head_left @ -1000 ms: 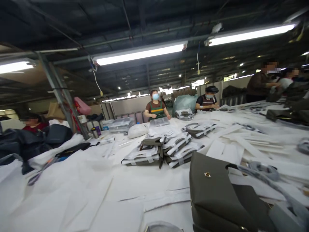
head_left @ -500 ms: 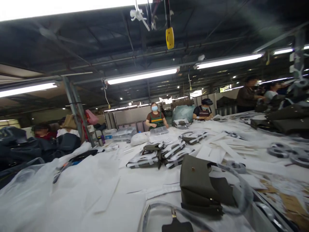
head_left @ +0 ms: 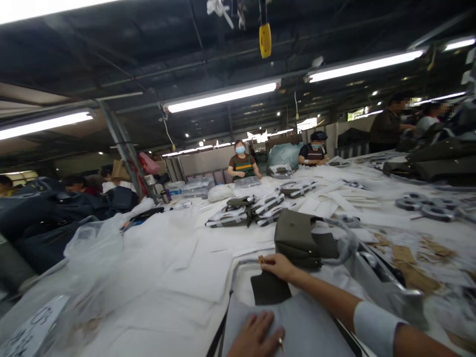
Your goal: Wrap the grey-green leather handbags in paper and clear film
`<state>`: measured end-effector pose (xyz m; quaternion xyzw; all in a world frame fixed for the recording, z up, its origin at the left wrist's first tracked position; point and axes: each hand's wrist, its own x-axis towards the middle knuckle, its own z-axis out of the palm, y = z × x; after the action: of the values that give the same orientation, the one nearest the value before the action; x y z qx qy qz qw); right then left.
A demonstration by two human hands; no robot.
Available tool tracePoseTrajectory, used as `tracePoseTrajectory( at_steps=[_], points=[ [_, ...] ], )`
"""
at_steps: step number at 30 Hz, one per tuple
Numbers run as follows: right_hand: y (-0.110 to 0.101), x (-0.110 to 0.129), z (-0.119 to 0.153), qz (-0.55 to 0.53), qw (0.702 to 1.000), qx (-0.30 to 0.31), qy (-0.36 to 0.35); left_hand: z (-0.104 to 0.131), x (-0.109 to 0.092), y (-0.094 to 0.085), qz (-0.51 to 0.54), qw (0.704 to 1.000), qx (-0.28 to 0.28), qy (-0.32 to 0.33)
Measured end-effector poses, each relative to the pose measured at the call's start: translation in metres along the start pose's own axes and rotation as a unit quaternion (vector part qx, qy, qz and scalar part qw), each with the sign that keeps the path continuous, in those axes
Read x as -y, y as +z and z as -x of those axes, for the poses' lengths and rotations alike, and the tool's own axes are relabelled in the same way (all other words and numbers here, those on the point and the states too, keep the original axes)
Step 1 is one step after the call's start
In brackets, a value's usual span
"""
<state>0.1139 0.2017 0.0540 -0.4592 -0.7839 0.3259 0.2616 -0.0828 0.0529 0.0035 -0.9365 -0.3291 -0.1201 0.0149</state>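
Note:
My left hand point(head_left: 256, 334) lies flat with its fingers spread on a pale grey sheet-like piece point(head_left: 297, 317) at the bottom of the view. A ring shows on one of its fingers. My right hand point(head_left: 280, 267) reaches in from the right, its fingertips closed on a small brass-coloured fitting point(head_left: 261, 259). Just below that hand is a dark olive tab point(head_left: 270, 289), partly covered by the pale piece. A grey wrapped strap point(head_left: 235, 272) curves around the tab. Beyond my right hand stands an olive handbag point(head_left: 295, 235) with a wrapped handle.
Several partly wrapped olive pieces point(head_left: 232, 213) lie further back on the white table point(head_left: 208, 243). Clear plastic sheeting point(head_left: 100, 263) spreads at left, beside dark blue bags point(head_left: 40, 218). Grey rolls point(head_left: 427, 206) and brown paper scraps point(head_left: 405, 267) are at right. Co-workers sit across the table.
Both my hands have come into view, the right one onto the brass-coloured fitting, the left onto the pale piece. The camera has tilted down, showing more of the near table.

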Motion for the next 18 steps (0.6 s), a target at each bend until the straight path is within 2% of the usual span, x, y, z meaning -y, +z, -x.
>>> tracePoseTrajectory(
  at_steps=[5,8,10,13,18],
  points=[
    [-0.015,0.007,0.056,-0.113,0.989,0.058,-0.080,0.010,-0.016,-0.015,0.049,0.998,0.015,-0.027],
    [-0.016,0.011,0.091,-0.090,0.975,0.102,-0.174,0.007,-0.020,-0.024,0.058,0.998,0.020,-0.034],
    [-0.010,0.010,0.109,-0.067,0.968,0.118,-0.210,0.005,-0.021,-0.027,0.063,0.998,0.012,-0.028],
    [0.000,0.004,0.125,-0.034,0.963,0.131,-0.234,0.003,-0.022,-0.029,0.070,0.997,-0.014,-0.020],
    [0.010,-0.004,0.136,-0.008,0.959,0.131,-0.252,0.010,-0.024,-0.023,0.072,0.995,-0.070,-0.028]
  ],
)
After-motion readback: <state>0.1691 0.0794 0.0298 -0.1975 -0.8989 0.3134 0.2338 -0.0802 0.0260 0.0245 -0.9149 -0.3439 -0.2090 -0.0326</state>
